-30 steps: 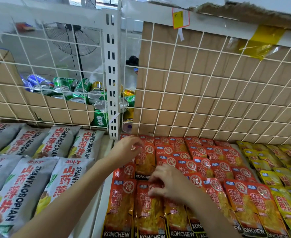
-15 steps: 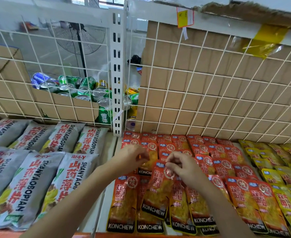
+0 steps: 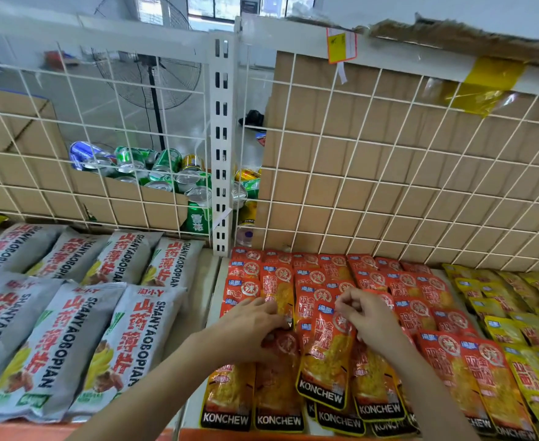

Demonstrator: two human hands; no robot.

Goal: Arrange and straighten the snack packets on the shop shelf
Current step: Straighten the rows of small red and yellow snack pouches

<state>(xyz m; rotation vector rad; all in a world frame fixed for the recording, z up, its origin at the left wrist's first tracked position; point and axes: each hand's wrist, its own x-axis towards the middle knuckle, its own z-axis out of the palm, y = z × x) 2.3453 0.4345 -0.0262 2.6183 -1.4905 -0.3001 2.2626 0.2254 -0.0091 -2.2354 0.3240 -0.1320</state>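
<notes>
Rows of red-orange KONCHEW snack packets (image 3: 389, 284) lie flat on the shelf, overlapping like tiles. My right hand (image 3: 368, 311) pinches the top edge of one KONCHEW packet (image 3: 325, 361), which sits slightly tilted above the front row. My left hand (image 3: 252, 326) lies palm down on the packets in the left column, fingers pressing a packet (image 3: 279, 351) beneath it. Both forearms reach in from the bottom edge.
Grey SHANYAOBOPIAN bags (image 3: 70, 329) fill the shelf section to the left. Yellow packets (image 3: 516, 300) lie to the right. A white wire grid backed with cardboard (image 3: 389, 173) closes the rear, with a white upright post (image 3: 222, 154). Drink cans (image 3: 153, 173) pile behind the grid.
My right hand has lifted one packet from the front rows by its top edge and shifted it slightly. My left hand has come down from the upper rows onto the left column.
</notes>
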